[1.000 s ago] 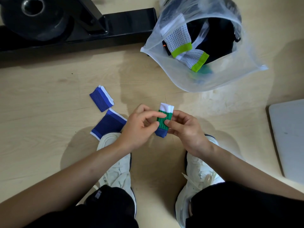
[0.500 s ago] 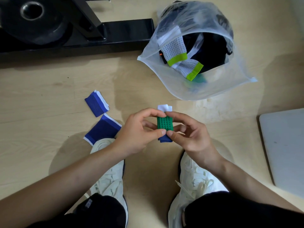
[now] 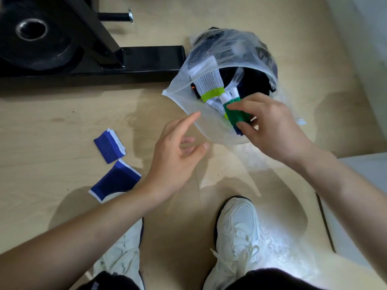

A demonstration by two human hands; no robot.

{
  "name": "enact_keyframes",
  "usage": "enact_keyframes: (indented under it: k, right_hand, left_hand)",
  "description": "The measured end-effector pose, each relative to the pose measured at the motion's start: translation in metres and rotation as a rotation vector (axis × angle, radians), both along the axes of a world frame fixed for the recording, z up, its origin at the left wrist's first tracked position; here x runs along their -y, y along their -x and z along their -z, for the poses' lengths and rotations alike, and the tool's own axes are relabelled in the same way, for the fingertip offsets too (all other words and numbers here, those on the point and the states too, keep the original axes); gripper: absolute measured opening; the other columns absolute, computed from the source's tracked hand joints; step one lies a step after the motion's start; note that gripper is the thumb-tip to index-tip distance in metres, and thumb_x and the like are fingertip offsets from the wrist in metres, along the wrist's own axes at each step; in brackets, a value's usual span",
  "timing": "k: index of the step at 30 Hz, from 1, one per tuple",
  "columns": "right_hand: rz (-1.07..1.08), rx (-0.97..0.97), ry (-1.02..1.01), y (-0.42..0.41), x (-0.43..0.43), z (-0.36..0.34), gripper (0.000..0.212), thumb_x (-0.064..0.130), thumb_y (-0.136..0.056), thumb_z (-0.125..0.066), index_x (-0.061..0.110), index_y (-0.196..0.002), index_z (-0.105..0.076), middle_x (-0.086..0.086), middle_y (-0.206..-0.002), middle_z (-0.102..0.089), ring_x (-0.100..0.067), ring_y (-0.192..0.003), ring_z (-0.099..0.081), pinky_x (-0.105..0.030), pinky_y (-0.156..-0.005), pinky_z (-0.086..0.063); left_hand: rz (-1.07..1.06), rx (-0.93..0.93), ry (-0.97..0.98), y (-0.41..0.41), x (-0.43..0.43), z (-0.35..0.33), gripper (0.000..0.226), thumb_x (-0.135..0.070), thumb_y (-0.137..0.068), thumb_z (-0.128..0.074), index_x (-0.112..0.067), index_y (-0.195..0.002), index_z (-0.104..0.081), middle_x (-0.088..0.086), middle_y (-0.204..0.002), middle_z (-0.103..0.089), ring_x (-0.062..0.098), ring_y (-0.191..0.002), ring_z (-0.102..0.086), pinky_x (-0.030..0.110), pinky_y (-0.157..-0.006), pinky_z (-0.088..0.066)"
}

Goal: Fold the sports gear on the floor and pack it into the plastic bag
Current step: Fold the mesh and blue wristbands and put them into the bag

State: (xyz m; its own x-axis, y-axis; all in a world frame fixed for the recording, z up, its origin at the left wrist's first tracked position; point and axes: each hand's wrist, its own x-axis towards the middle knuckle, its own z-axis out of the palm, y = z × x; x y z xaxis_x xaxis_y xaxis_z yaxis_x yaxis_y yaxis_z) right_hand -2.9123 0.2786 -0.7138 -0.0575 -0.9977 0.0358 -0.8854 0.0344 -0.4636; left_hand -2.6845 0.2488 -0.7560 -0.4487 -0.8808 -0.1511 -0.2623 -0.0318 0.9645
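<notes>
Lifted away from the two-handed fold of a moment ago, the folded green band point(image 3: 235, 117) now sits at the mouth of the plastic bag point(image 3: 211, 132), pinched between the thumb and fingers of the right hand point(image 3: 272, 128). Its white and blue edges show at either end of the green. The left hand point(image 3: 178, 158) has let go and hovers with fingers spread and holding nothing, its index finger stretched toward the bag's near rim; whether it touches the film cannot be told.

Soft, light knit of this kind looks likely to spring open, so a pinch across the whole fold seems the safest hold until it is well inside. The thin bag is limp and may need its rim held.

White gloves with lime cuffs point(image 3: 208, 85) and dark clothing already lie within. On the floor to the left wait a folded blue band point(image 3: 109, 146) and, just beside it, an unfolded blue band point(image 3: 115, 181).
</notes>
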Motion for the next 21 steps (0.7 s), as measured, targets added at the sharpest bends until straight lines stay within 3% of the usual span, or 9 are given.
enact_keyframes:
  k: [4, 9, 11, 13, 17, 21]
  right_hand:
    - [-0.215, -0.201, -0.22, 0.019, 0.043, 0.041, 0.055, -0.001, -0.078, -0.07, 0.017, -0.13, -0.065, -0.012, -0.132, -0.057, -0.035, -0.116, -0.059, -0.049, -0.089, -0.052]
    - [-0.294, -0.46, -0.503, 0.033, 0.07, 0.066, 0.061, 0.017, -0.098, -0.053, 0.027, -0.154, -0.033, -0.001, -0.165, -0.018, -0.03, -0.14, -0.041, -0.04, -0.11, -0.037]
    - [-0.299, -0.568, -0.557, 0.032, 0.077, 0.068, 0.06, 0.027, -0.103, -0.043, 0.028, -0.158, -0.02, 0.001, -0.167, -0.009, -0.026, -0.142, -0.035, -0.037, -0.115, -0.028]
    - [-0.258, -0.674, -0.582, 0.031, 0.081, 0.071, 0.059, 0.037, -0.104, -0.036, 0.032, -0.158, -0.013, 0.006, -0.166, -0.008, -0.029, -0.138, -0.035, -0.043, -0.112, -0.033]
    - [-0.173, -0.824, -0.61, 0.035, 0.088, 0.075, 0.056, 0.044, -0.103, -0.031, 0.036, -0.156, -0.013, 0.008, -0.164, -0.015, -0.029, -0.135, -0.033, -0.047, -0.104, -0.036]
    - [-0.13, -0.808, -0.583, 0.035, 0.096, 0.08, 0.054, 0.038, -0.103, -0.033, 0.037, -0.155, -0.017, 0.006, -0.163, -0.016, -0.03, -0.136, -0.031, -0.048, -0.104, -0.036]
  left_hand:
    - [-0.113, 0.046, 0.18, 0.019, 0.023, 0.012, 0.053, -0.023, -0.088, -0.079, -0.017, -0.137, -0.06, -0.007, -0.123, -0.055, 0.003, -0.087, -0.071, 0.03, -0.083, -0.061]
    - [-0.152, 0.0, 0.223, 0.029, 0.025, 0.017, 0.059, -0.013, -0.085, -0.081, -0.008, -0.139, -0.057, -0.005, -0.127, -0.052, 0.005, -0.091, -0.069, 0.018, -0.076, -0.059]
    - [-0.145, -0.027, 0.219, 0.03, 0.024, 0.017, 0.063, -0.01, -0.085, -0.08, -0.008, -0.142, -0.053, -0.003, -0.132, -0.05, 0.005, -0.097, -0.066, 0.015, -0.077, -0.057]
    - [-0.135, -0.049, 0.212, 0.031, 0.024, 0.013, 0.065, -0.008, -0.085, -0.08, -0.009, -0.144, -0.051, -0.002, -0.135, -0.049, 0.006, -0.1, -0.064, 0.015, -0.078, -0.057]
    - [-0.102, -0.11, 0.222, 0.035, 0.027, 0.004, 0.064, -0.004, -0.084, -0.079, -0.011, -0.142, -0.053, -0.005, -0.131, -0.049, 0.006, -0.098, -0.065, 0.019, -0.078, -0.058]
    - [-0.082, -0.125, 0.2, 0.035, 0.028, 0.005, 0.066, -0.006, -0.083, -0.08, -0.013, -0.143, -0.052, -0.004, -0.133, -0.049, 0.006, -0.099, -0.065, 0.021, -0.079, -0.059]
